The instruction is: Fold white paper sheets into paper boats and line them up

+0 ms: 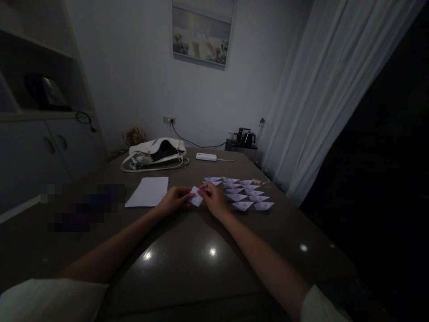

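Between my two hands is a small folded piece of white paper [195, 197], shaped like a diamond. My left hand [174, 198] pinches its left side, thumb on the near face. On the opposite side, my right hand [212, 197] grips the upper right edge between thumb and fingers. Several folded paper boats [242, 205] stand in rows just right of my right hand. To the left of my left hand lies a stack of white paper sheets [147, 192], flat on the table.
The dark glossy table [187, 277] reflects ceiling lights. A white handbag [157, 152] sits at its far left, and a white power bank [206, 157] with a short cable lies at the back. Beyond the far right corner stands a black kettle [247, 137]. A sheer curtain [308, 89] hangs on the right.
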